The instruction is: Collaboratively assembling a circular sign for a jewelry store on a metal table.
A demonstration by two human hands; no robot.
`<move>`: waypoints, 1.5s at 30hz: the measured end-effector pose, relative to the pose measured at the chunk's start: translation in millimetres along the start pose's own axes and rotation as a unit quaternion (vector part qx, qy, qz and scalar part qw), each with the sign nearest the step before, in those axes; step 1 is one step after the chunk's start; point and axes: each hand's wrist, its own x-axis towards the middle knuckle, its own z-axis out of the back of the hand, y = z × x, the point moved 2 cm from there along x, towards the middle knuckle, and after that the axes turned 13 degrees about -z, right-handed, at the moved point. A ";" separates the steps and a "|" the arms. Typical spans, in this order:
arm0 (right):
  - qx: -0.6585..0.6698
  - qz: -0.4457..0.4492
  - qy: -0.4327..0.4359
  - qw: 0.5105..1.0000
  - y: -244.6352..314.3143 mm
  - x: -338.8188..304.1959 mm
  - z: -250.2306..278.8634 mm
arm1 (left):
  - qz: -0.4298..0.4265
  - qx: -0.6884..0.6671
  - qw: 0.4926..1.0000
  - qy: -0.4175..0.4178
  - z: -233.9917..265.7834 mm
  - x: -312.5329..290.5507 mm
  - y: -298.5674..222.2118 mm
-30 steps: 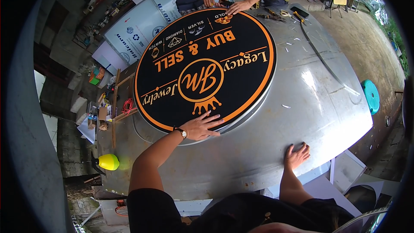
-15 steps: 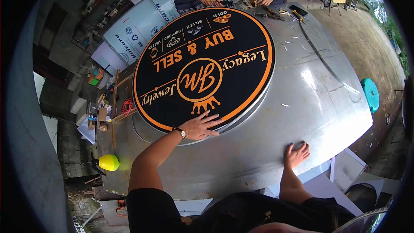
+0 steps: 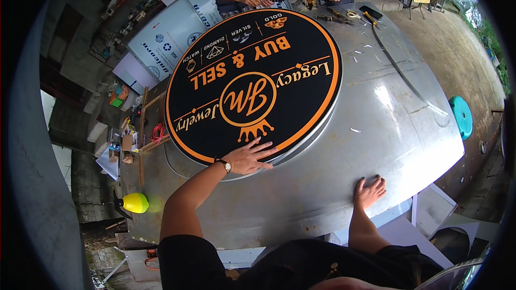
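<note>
Two hands down: our left hand (image 3: 248, 157), fingers spread, lies flat on the round black sign's (image 3: 252, 80) near edge; right hand (image 3: 369, 192), fingers apart, presses the metal table (image 3: 376, 129) beside it

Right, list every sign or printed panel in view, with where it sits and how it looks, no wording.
Round sign: flat on the grey metal table, black face, orange rim and lettering; left hand rests on its near edge.
White panel: beyond the table's far left edge, rectangular, small blue and dark logos.
Right hand lies flat on bare table.
</note>
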 end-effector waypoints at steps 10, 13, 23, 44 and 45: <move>0.005 -0.001 -0.003 1.000 0.9 -0.6 1.5 | 0.001 0.002 1.000 0.004 1.5 0.4 -0.5; 0.005 -0.002 -0.003 1.000 0.3 0.1 1.1 | 0.003 -0.004 1.000 0.002 1.7 0.5 -0.5; 0.006 -0.004 -0.009 1.000 0.8 -0.3 0.3 | 0.007 -0.005 1.000 0.010 -0.5 -0.1 0.2; 0.009 0.004 -0.007 1.000 1.7 -0.2 2.4 | 0.007 0.003 1.000 0.015 0.1 0.2 -0.2; 0.007 0.003 -0.013 1.000 0.9 0.1 0.9 | 0.007 0.005 1.000 0.014 -0.2 0.2 0.1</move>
